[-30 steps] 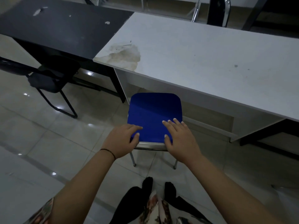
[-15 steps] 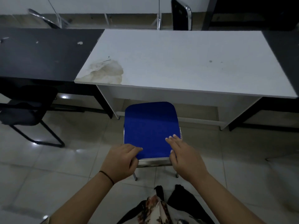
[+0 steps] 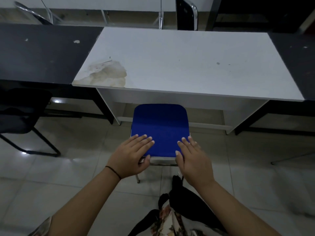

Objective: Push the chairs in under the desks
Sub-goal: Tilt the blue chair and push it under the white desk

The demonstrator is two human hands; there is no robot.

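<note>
A blue chair (image 3: pixel 160 123) on metal legs stands on the tiled floor, just in front of the white desk (image 3: pixel 179 62); its far edge lies close below the desk's front edge. My left hand (image 3: pixel 131 154) lies flat on the chair's near left part, fingers straight and thumb at the near rim. On the near right part rests my right hand (image 3: pixel 192 157), also with straight fingers, its thumb at the rim. The desk top carries a brown stain near its front left corner.
A black desk (image 3: pixel 42 53) adjoins on the left, with a black chair (image 3: pixel 18 114) on a sled frame in front of it. Another black desk (image 3: pixel 296 62) adjoins on the right. A black chair back (image 3: pixel 185 14) rises behind the white desk.
The view has swung to face the white desk squarely. My left hand's fingers have straightened from a curled hold on the chair's edge. Both hands have stayed on the chair.
</note>
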